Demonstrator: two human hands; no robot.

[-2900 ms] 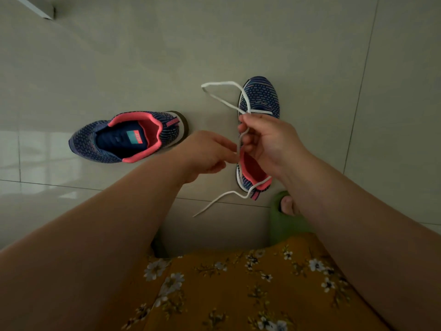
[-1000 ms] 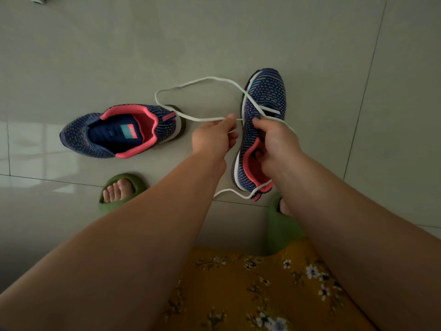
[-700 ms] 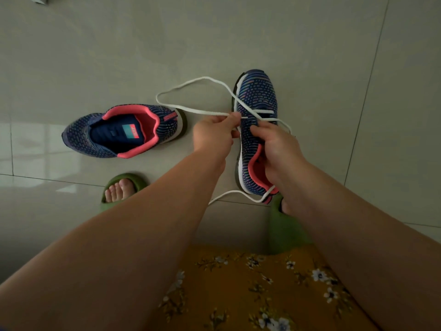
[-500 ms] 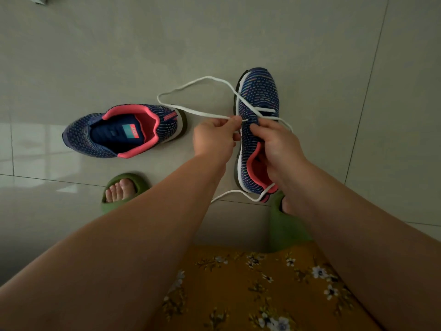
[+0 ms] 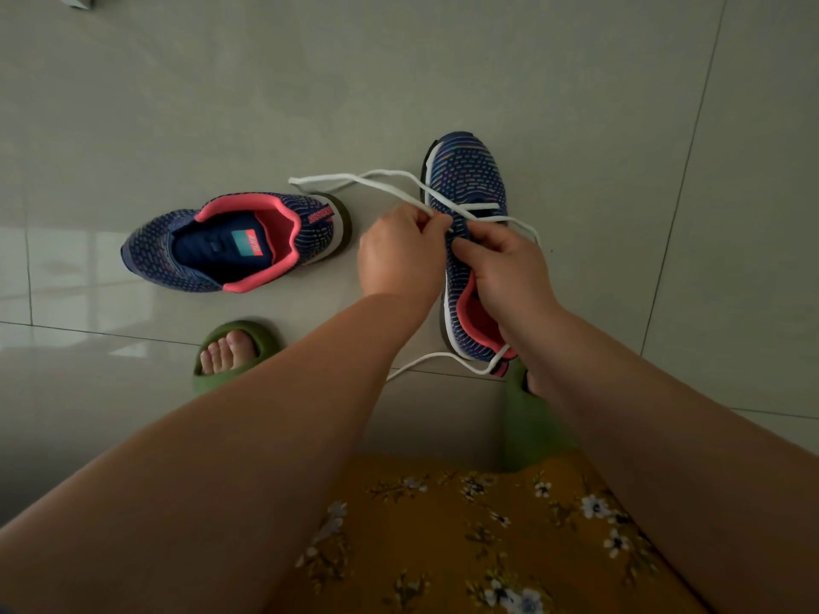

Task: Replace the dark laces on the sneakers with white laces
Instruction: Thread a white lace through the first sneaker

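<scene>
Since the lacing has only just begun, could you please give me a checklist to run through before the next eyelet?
1. Left hand has a grip on the flat white lace: ok.
2. Right hand steadies the upright navy knit sneaker with the coral lining: ok.
3. First lace bar lies across the front eyelets: ok.
4. Lace tip lined up with the next eyelet: cannot tell, fingers hide it.
5. Other lace end lies free by the heel: ok.
6. Second navy sneaker lying sideways laced: not ok.
</scene>
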